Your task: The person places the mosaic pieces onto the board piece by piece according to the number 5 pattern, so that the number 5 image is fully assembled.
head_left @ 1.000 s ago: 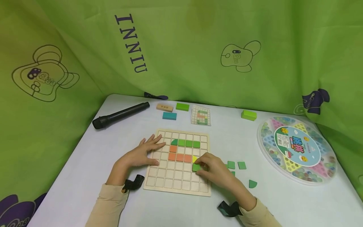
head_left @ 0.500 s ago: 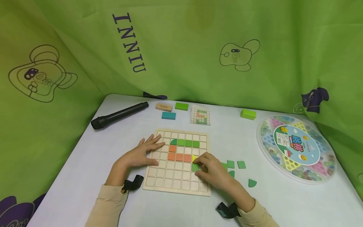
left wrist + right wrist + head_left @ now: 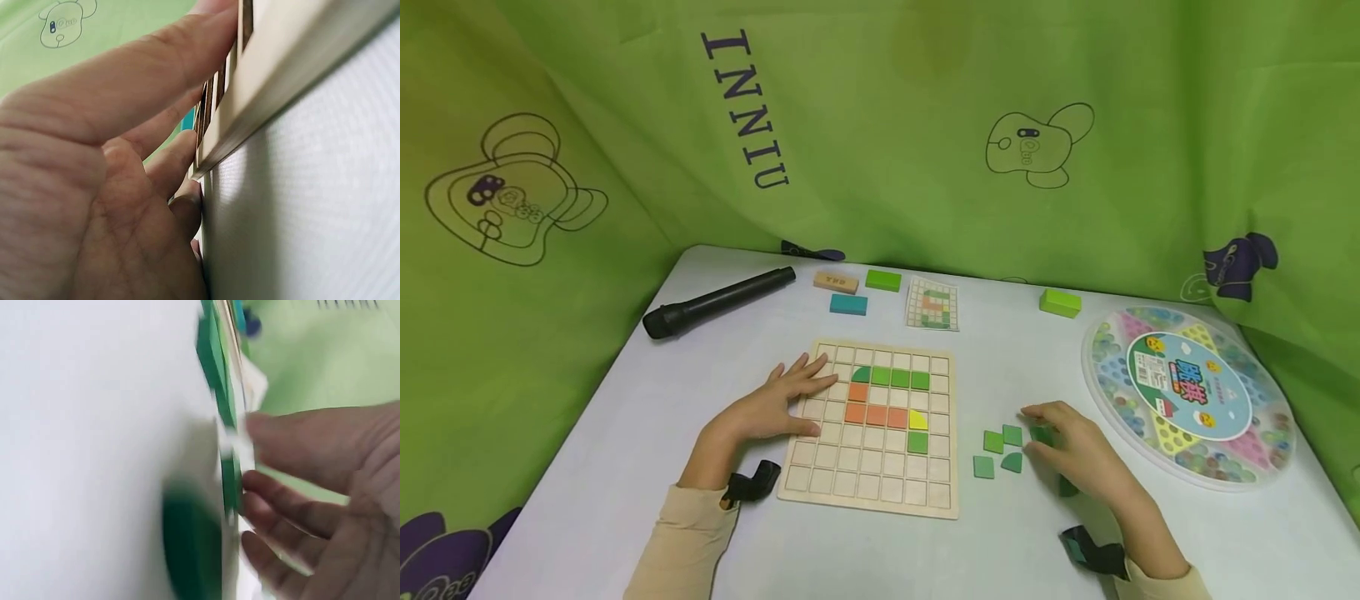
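Right hand [image 3: 1078,454] at lower right, fingers curling onto a loose green tile [image 3: 1041,434] — next needs a clean pinch. Left hand [image 3: 775,408] lies flat — steadying the board [image 3: 870,500].

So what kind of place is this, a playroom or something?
Probably a small tabletop play or recording corner, not a real playroom: a white table curtained by green cartoon-print cloth, with a wooden grid puzzle board, loose green tiles and a round marble game box.
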Motion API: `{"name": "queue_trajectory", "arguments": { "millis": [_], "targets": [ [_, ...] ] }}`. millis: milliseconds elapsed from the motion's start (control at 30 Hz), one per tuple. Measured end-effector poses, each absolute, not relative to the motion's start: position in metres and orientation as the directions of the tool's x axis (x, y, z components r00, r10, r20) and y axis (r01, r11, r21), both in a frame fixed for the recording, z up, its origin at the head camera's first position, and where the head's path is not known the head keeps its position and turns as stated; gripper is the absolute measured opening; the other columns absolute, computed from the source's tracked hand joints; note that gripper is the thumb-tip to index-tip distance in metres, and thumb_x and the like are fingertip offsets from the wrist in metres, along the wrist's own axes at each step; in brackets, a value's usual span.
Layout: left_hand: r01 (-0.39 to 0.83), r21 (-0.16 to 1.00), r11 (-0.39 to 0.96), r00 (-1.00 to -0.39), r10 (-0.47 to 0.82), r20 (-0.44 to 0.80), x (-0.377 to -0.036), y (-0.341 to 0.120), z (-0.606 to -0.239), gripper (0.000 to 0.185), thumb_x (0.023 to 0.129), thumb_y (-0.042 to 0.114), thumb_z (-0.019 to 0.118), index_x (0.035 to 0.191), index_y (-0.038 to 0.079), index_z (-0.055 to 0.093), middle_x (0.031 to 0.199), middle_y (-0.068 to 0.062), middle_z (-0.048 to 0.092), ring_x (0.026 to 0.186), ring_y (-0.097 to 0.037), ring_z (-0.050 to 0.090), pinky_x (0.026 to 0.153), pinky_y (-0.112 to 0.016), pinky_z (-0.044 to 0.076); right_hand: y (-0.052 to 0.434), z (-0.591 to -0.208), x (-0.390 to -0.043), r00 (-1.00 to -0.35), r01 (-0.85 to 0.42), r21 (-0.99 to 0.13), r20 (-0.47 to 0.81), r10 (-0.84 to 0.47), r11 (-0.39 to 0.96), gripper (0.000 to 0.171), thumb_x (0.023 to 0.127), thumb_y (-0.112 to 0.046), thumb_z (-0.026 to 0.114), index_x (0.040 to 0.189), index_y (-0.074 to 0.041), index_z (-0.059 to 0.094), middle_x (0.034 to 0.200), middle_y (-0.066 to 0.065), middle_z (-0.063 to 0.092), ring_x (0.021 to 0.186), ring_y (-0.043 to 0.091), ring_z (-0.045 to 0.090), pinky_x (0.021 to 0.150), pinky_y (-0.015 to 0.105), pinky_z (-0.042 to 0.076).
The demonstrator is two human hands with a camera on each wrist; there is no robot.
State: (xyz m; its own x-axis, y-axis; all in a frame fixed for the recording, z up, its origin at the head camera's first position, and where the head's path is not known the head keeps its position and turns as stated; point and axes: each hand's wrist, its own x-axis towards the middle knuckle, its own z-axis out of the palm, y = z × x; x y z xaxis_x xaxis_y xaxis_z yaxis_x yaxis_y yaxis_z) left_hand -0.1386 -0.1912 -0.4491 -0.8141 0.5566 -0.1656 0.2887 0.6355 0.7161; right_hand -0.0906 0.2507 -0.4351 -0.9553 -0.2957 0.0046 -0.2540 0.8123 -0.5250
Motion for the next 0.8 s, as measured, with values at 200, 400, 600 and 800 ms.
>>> {"name": "queue_trajectory", "arguments": {
  "millis": [200, 400, 600, 800],
  "targets": [
    [0.301, 0.717, 0.628, -0.810, 0.566, -0.156, -0.140, -0.192, -0.448, 0.078, 0.078, 0.032, 0.075, 0.145, 0.016, 0.040, 0.160, -0.009, 0.012, 0.147, -0.036, -0.004, 0.115, -0.057, -0.008, 0.271, -0.439, -0.088, -0.958, -0.234, -0.527, -0.019, -0.286, 0.817, 0.029, 0.081, -0.003, 0.069, 0.109, -0.010, 0.065, 0.112, 0.005, 0.058, 0.106, 0.027, 0.056, 0.088, 0.048, 0.047],
    [0.299, 0.721, 0.625, -0.808, 0.567, -0.157, -0.140, -0.190, -0.450, 0.077, 0.079, 0.032, 0.075, 0.145, 0.015, 0.039, 0.160, -0.009, 0.012, 0.147, -0.035, -0.004, 0.115, -0.057, -0.009, 0.264, -0.436, -0.084, -0.964, -0.241, -0.513, 0.028, -0.265, 0.824, 0.027, 0.083, -0.004, 0.069, 0.108, -0.009, 0.064, 0.110, 0.005, 0.061, 0.101, 0.025, 0.059, 0.085, 0.046, 0.050],
    [0.293, 0.720, 0.629, -0.812, 0.561, -0.160, -0.142, -0.189, -0.447, 0.078, 0.078, 0.031, 0.076, 0.146, 0.018, 0.039, 0.160, -0.006, 0.012, 0.147, -0.034, -0.004, 0.116, -0.056, -0.008, 0.220, -0.431, -0.073, -0.927, -0.364, -0.571, 0.139, -0.350, 0.736, 0.031, 0.078, -0.006, 0.075, 0.107, -0.012, 0.066, 0.103, -0.004, 0.064, 0.090, 0.015, 0.063, 0.077, 0.034, 0.055],
    [0.302, 0.723, 0.621, -0.808, 0.569, -0.151, -0.141, -0.191, -0.449, 0.078, 0.079, 0.032, 0.075, 0.145, 0.014, 0.039, 0.159, -0.010, 0.012, 0.146, -0.037, -0.004, 0.115, -0.057, -0.009, 0.170, -0.439, -0.064, -0.863, -0.441, -0.637, 0.106, -0.495, 0.632, 0.028, 0.081, -0.015, 0.075, 0.107, -0.018, 0.065, 0.102, -0.010, 0.062, 0.088, 0.009, 0.060, 0.076, 0.026, 0.053]
  ]
}}
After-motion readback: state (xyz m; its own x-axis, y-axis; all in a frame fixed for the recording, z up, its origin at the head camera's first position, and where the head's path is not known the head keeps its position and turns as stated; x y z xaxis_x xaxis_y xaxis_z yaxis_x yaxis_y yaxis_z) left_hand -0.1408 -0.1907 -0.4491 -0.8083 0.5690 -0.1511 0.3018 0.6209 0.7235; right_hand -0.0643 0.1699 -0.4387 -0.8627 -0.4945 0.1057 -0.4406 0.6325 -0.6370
